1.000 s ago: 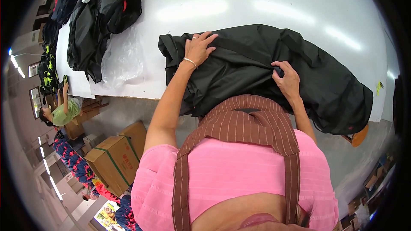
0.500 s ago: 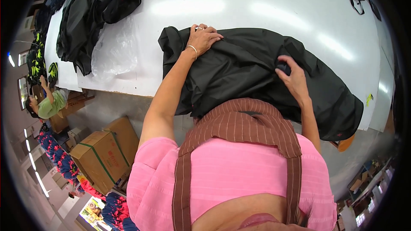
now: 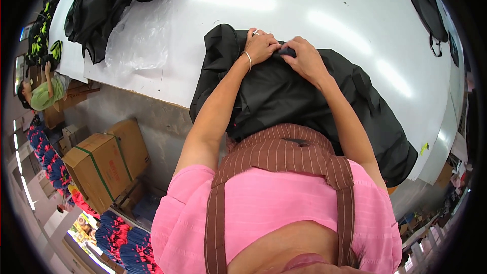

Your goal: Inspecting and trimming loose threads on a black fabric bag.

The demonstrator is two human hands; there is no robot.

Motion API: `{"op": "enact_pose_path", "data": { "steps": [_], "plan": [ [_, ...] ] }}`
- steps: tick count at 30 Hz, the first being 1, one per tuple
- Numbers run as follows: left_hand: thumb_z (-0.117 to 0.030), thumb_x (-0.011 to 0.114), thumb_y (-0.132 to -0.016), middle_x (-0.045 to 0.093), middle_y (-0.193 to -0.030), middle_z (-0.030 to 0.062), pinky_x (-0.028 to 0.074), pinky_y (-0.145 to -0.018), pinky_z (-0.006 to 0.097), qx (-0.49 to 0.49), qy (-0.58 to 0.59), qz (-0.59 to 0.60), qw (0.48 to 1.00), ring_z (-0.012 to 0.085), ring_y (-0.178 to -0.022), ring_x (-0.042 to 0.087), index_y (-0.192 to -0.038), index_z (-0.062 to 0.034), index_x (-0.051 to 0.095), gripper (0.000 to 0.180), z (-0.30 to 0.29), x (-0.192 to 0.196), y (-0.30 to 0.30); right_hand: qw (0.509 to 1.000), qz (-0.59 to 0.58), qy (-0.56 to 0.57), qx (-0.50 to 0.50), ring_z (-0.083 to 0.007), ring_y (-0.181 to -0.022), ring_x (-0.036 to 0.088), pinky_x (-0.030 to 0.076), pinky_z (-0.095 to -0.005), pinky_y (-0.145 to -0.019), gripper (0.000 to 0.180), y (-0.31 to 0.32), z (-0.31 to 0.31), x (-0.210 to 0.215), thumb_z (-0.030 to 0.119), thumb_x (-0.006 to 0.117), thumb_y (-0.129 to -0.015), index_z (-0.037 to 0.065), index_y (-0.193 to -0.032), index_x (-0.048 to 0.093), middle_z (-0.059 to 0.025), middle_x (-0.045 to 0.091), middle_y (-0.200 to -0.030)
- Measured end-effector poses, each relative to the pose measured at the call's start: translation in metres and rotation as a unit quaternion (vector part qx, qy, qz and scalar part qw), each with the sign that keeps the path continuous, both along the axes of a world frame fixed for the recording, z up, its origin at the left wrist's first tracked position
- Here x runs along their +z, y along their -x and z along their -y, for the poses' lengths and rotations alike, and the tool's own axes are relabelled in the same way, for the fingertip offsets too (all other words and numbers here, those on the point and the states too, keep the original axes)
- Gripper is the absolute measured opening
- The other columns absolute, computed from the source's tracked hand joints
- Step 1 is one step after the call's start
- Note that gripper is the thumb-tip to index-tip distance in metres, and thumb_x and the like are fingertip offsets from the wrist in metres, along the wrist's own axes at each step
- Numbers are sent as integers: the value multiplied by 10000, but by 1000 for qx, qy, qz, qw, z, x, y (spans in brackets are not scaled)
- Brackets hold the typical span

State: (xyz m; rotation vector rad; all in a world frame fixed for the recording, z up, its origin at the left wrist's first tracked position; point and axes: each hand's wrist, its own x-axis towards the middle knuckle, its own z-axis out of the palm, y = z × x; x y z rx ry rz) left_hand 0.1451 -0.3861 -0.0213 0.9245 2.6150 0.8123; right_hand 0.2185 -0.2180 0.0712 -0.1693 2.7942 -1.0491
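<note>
A large piece of black fabric point(image 3: 284, 94), perhaps a garment or bag cover, lies bunched over the table's near edge and against my apron. My left hand point(image 3: 259, 48) pinches the fabric along its far edge, fingers closed. Right beside it, my right hand point(image 3: 304, 61) is closed around a small dark rounded object point(image 3: 287, 52), whose kind I cannot make out. The fingertips of both hands nearly meet at the fabric's edge. The stretch of cloth under the fingers is hidden.
The fabric lies on a white table point(image 3: 243, 12). More black garments point(image 3: 111, 10) and a clear plastic bag point(image 3: 139, 38) are at the left, a black strapped item point(image 3: 423, 2) at the far right. Cardboard boxes point(image 3: 104, 165) stand on the floor; a person in green point(image 3: 45, 91) works farther left.
My right hand has moved left and away from me, from the middle of the fabric to beside my left hand, carrying the small dark object. My left hand still grips the fabric's edge.
</note>
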Motion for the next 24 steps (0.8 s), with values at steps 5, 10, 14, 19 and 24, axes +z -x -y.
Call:
{"op": "enact_pose_path", "data": {
  "steps": [5,10,14,19,24],
  "plan": [
    [-385,601,-872,662,-833,-37,154,-1087,482,17,-48,110,993,196,-973,544,-806,-147,716,273,-3,-3,7,999,-4,-45,28,-293,-959,581,491,-393,-821,224,-37,-14,4,115,710,-743,53,-954,668,-101,600,-978],
    [-404,608,-864,659,-801,-29,143,-1089,482,25,-17,139,990,182,-968,547,-806,-142,715,289,-6,1,10,999,-15,-31,-3,-280,-971,591,491,-382,-833,243,-39,-16,3,101,696,-745,68,-984,669,-91,621,-1029],
    [-401,610,-855,673,-820,-24,138,-1085,501,41,-39,135,989,200,-977,558,-787,-147,724,287,-6,-1,7,997,30,69,-6,-291,-1023,588,482,-361,-859,253,-26,-20,10,74,680,-748,54,-998,651,-101,629,-1060],
    [-384,610,-844,685,-830,-18,129,-1089,515,61,-68,119,989,220,-990,561,-774,-145,737,280,-5,-9,3,990,-140,25,27,-290,-978,572,485,-373,-833,241,6,-12,-14,80,682,-734,57,-972,655,-106,625,-988],
    [-325,591,-879,622,-782,-37,107,-1089,506,39,-90,128,987,182,-973,529,-789,-126,692,241,-1,-10,-1,971,-98,-197,95,-302,-941,566,496,-389,-809,141,3,-13,-33,125,697,-722,36,-829,671,-128,597,-924]
  ]
}}
